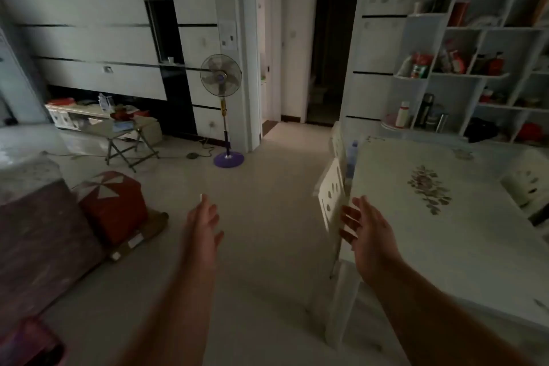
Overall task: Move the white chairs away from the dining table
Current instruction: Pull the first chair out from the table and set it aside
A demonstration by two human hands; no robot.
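The dining table [463,246] top is off-white with a muted floral motif in grey-pink and green at its centre; the near white chair [331,196] has a cream back pierced by pale oval cut-outs. The standing fan [221,76] has a grey cage, a yellow-gold pole and a purple base, and the stool [111,202] is red with a white pinwheel pattern on top. The wall panels [89,38] are pale grey-white crossed by thin black stripes, the floor [252,246] is plain beige, and the shelf unit [475,74] is white, holding mostly red items.
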